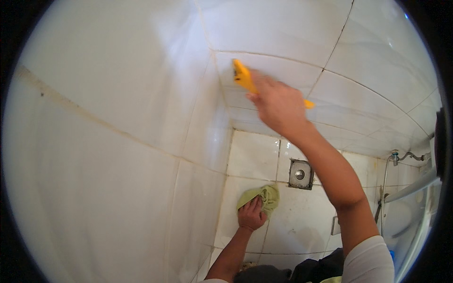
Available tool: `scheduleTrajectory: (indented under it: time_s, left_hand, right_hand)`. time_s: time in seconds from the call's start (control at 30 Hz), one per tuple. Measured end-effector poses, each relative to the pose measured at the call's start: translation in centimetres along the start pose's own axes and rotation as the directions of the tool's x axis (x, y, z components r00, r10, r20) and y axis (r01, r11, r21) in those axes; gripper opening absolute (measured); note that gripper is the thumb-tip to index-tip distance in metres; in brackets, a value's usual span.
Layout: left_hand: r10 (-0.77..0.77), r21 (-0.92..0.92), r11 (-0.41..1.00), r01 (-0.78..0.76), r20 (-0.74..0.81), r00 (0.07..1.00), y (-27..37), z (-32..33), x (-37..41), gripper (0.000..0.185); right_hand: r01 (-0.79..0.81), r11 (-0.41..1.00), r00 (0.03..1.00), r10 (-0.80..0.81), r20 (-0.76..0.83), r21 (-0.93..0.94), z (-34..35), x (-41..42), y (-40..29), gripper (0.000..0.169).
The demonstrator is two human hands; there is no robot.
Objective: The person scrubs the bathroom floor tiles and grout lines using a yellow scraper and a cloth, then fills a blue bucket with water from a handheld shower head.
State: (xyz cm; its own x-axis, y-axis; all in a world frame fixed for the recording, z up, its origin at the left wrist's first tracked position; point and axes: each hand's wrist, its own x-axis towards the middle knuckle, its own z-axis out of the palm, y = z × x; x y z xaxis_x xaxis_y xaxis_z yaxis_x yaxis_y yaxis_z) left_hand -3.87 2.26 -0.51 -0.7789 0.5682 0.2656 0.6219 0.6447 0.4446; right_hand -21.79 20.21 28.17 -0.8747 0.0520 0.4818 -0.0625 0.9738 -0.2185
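Note:
My right hand (279, 104) grips a yellow-handled tool (244, 76), perhaps a scraper or brush. Its head is close to the tiled wall near the corner; whether it touches is unclear. Below, my left hand (252, 214) presses on a crumpled green cloth (270, 198) that lies on the floor tiles (293, 215). The fingers rest on the cloth's near side. Pale grout lines run along the left tiled wall (124, 169) and the back tiled wall (276, 24).
A square metal floor drain (300, 174) sits beyond the cloth, under my right forearm. At the right are a flexible hose (384, 187), a wall valve (395, 155) and part of a white toilet or basin fixture (407, 208). Dark stains mark some grout.

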Motion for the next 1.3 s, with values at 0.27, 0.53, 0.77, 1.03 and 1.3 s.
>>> scheduleTrajectory:
  time_s: [0.27,0.53,0.77,1.03,1.3]
  left_hand:
    - [-0.025,-0.016,1.000,0.025,0.030,0.999,0.1,0.9,-0.3,0.050]
    - [-0.026,0.003,1.000,0.026,0.036,0.999,0.2,0.5,-0.2,0.050]
    - [-0.046,0.054,0.998,0.043,0.056,0.997,-0.6,0.4,-0.7,0.050]
    - [-0.020,0.031,0.999,0.019,0.022,1.000,-0.3,0.3,-1.0,0.046]
    - [0.026,0.009,1.000,-0.025,-0.129,0.991,0.7,0.2,1.8,0.028]
  right_hand:
    - [0.047,0.998,0.998,-0.049,-0.032,-0.051,-1.0,1.9,-1.4,0.038]
    - [0.068,0.992,0.995,-0.060,0.079,-0.107,-2.5,3.3,-3.0,0.037]
    - [0.030,0.994,0.999,-0.027,0.032,-0.108,-3.7,1.2,-1.0,0.039]
    - [0.048,0.999,0.998,-0.048,-0.044,0.012,-3.1,0.7,-0.8,0.039]
    - [0.058,0.998,0.995,-0.055,0.080,-0.037,-5.3,2.0,-3.4,0.041]
